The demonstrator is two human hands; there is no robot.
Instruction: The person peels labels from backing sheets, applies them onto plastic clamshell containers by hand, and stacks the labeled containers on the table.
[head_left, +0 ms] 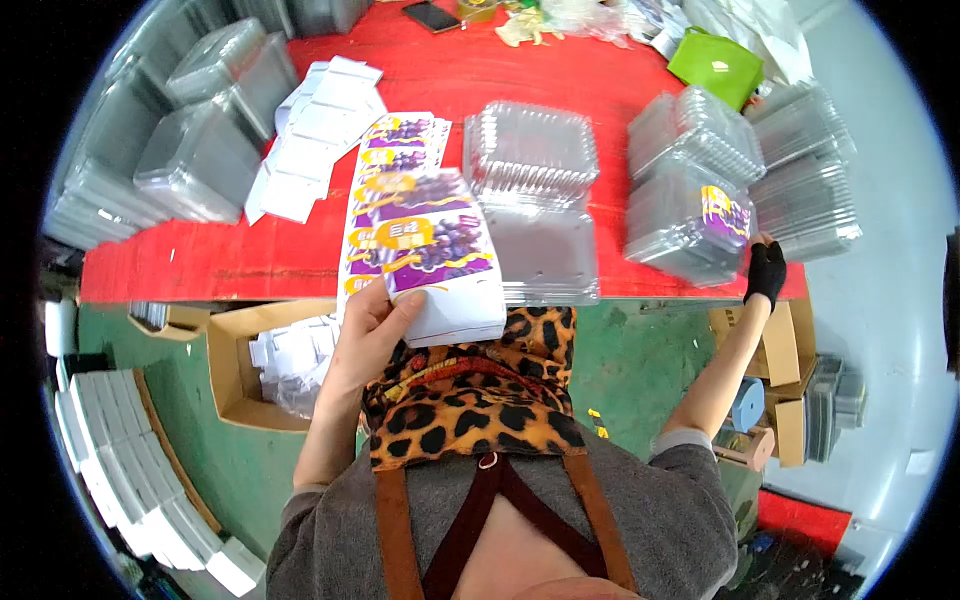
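My left hand [375, 325] pinches the lower edge of a sheet of purple grape labels [430, 250], held above more label sheets [400, 130] on the red table. My right hand [765, 270], in a black fingerless glove, is at the side of a stack of clear plastic containers [680, 220] that bears a purple grape label [726, 214]. Whether its fingers grip the stack is hard to see. Between my hands an open clear container [545, 250] lies at the table's front edge, its ridged part [530, 150] toward the back.
Stacks of clear containers [200, 150] stand at the left, beside white backing papers [320, 130]. A green bag [716, 66] and a phone [432, 16] lie at the back. Below the table edge are a cardboard box [235, 375] and, at the right, more boxes [790, 430].
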